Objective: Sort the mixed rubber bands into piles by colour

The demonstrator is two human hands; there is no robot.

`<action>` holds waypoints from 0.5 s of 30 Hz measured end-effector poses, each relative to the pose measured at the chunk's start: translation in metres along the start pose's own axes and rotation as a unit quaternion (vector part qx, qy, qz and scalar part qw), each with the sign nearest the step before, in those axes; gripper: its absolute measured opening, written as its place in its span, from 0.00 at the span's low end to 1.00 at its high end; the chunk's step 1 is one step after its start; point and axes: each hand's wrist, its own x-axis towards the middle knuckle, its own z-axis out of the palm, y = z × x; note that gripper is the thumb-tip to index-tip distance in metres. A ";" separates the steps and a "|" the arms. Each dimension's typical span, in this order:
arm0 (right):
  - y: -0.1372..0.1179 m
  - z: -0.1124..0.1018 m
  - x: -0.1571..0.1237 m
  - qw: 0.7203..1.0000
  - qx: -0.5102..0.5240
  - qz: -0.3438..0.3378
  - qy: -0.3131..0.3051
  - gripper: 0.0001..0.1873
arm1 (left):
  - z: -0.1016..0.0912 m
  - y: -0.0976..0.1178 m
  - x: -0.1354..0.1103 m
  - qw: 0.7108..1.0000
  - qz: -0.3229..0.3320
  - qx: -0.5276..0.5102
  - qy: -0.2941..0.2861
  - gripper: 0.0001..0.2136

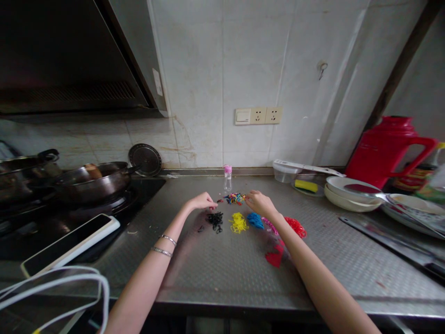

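Small rubber bands lie sorted by colour on the metal counter: a black pile (215,220), a yellow pile (238,223), a blue pile (255,220), a pink pile (270,225) and a red pile (295,227). Behind them is a mixed multicoloured pile (235,198). My left hand (202,201) hovers just behind the black pile with its fingertips drawn together; whatever they pinch is too small to make out. At the right edge of the mixed pile, my right hand (257,202) has curled fingers, their tips partly hidden. My right forearm covers part of the pink and red bands.
A small clear bottle with a pink cap (227,176) stands by the wall. A red plastic scrap (274,254) lies near my right forearm. Bowls (352,192), a knife (389,243) and a red thermos (389,150) occupy the right; a pan (93,185) and a white device (71,243) the left.
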 end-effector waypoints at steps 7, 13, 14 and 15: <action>-0.010 0.008 0.014 0.997 0.069 -0.021 0.020 0.14 | 0.023 -0.011 0.018 0.981 -0.017 0.033 0.189 0.12; -0.038 0.015 0.046 0.993 0.108 -0.027 -0.033 0.15 | 0.034 -0.007 0.025 0.977 -0.028 0.087 0.193 0.11; -0.043 0.017 0.051 0.993 0.110 -0.026 -0.039 0.16 | 0.035 -0.006 0.025 0.976 -0.039 0.098 0.191 0.10; -0.047 0.020 0.055 0.993 0.112 -0.023 -0.043 0.18 | 0.036 -0.004 0.026 0.974 -0.050 0.108 0.190 0.10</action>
